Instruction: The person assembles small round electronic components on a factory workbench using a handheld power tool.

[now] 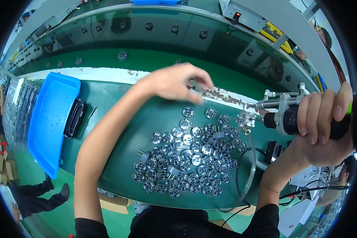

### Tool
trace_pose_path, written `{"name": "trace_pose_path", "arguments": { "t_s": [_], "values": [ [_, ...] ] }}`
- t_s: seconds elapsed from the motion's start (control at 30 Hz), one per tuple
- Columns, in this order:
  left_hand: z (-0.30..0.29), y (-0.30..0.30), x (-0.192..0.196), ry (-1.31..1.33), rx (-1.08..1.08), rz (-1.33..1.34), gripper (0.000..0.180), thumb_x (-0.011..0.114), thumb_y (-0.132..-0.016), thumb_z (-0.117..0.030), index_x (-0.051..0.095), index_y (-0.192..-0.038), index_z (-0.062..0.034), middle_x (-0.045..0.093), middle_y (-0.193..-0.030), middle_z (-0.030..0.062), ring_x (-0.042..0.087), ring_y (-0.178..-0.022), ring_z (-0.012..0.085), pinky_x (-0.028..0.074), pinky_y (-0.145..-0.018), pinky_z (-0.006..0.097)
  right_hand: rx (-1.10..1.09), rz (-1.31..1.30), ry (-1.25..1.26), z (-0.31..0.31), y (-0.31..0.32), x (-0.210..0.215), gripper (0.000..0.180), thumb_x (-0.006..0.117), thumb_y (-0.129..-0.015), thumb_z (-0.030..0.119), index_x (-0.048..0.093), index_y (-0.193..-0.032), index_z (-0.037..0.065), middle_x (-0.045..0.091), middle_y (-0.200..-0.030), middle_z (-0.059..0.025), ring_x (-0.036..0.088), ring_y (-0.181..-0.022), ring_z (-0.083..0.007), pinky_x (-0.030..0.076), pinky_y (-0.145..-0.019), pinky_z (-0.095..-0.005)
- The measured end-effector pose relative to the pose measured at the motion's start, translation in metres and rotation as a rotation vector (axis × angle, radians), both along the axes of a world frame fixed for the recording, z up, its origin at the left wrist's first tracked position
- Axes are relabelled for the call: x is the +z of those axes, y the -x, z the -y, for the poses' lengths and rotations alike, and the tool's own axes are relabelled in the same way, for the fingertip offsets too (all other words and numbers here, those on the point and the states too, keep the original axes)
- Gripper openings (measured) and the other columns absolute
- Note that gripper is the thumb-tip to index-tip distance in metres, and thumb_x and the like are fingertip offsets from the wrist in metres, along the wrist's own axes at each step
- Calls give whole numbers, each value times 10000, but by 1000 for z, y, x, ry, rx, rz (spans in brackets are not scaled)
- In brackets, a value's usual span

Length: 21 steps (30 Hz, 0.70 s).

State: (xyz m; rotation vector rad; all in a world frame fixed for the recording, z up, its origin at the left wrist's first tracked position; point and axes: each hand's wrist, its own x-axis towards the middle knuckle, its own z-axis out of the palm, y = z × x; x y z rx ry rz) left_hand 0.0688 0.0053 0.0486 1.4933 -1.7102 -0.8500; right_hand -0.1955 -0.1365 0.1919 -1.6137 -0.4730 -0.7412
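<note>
My right hand [323, 119] is wrapped round the black body of a powered screwdriver [291, 120], held sideways with its metal head [248, 119] toward the middle of the table. A clear hose [250, 174] hangs from that head. Above the table's far white edge, my left hand [176, 82] reaches out, thumb and curled fingers apart, nothing visible between them. Just beyond its knuckles a small round part [178, 62] shows on the green conveyor belt. Between my arms lie many round plug housings [187, 139] with shiny insides facing up. A few lie tipped, such as a grey one with two pins [144, 156].
A blue tray [47, 123] stands at the left, beside a black tray [74, 119] and stacked clear plastic trays [20, 111]. More round parts [123, 55] sit along the belt [146, 59]. At right are cables and a black device [271, 152]. Other people are around the edges.
</note>
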Motion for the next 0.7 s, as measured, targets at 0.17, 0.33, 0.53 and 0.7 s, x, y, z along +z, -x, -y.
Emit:
{"name": "trace_pose_path", "arguments": {
  "t_s": [0.17, 0.33, 0.53, 0.7],
  "values": [
    [-3, -23, -23, 32, 884, 564, 543, 832, -785, -494, 696, -977, -4, 679, -893, 133, 661, -881, 265, 532, -804, 391, -51, -20, 12, -12, -9, 7, 337, 356, -1094, 383, 463, -966, 90, 409, -575, 44, 370, -434, -61, 378, -478, -224],
    [20, -21, -36, -14, 888, 518, 457, 834, -794, -425, 734, -947, -6, 666, -756, 79, 662, -737, 236, 533, -717, 392, -82, -113, -8, -11, -16, 8, 392, 271, -1122, 359, 476, -942, 77, 368, -536, 33, 320, -404, -77, 364, -463, -247],
    [45, 16, -23, 222, 215, 194, 331, 825, -798, -234, 753, -1033, -14, 676, -852, 68, 647, -840, 216, 529, -798, 357, 5, -67, 5, 5, -11, 2, 382, 261, -1121, 341, 471, -938, 80, 398, -552, 24, 344, -411, -81, 392, -477, -252],
    [26, 31, -24, 89, -2, 206, 330, 850, -785, -262, 773, -1055, -88, 672, -886, 7, 606, -1030, 246, 442, -1009, 416, 78, -23, -34, -1, -20, -9, 327, 332, -1095, 391, 449, -1000, 101, 422, -562, 35, 395, -439, -82, 418, -510, -248]
  ]
}}
